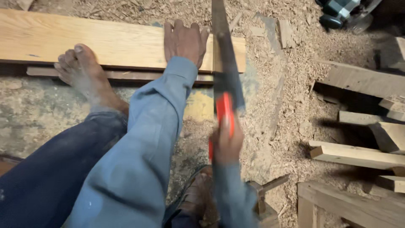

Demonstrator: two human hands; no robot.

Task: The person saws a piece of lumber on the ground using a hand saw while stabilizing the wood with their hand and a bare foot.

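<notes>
Left hand (184, 41) lies flat, fingers (168, 31) spread, pressing the plank (109, 42) on the sawdust floor (291, 105) — right hand (225, 145) clenches the handsaw (225, 80)'s red handle, blade across the plank's end.

This is a woodworking shop — a rough one, worked at floor level. Sawdust (291, 105) and shavings cover the ground. A long plank (105, 40) lies at 11 o'clock, a handsaw (225, 67) blade standing across its end. Offcuts (358, 154) pile up at 3 o'clock, and a power tool (344, 12) sits at 1 o'clock.
</notes>
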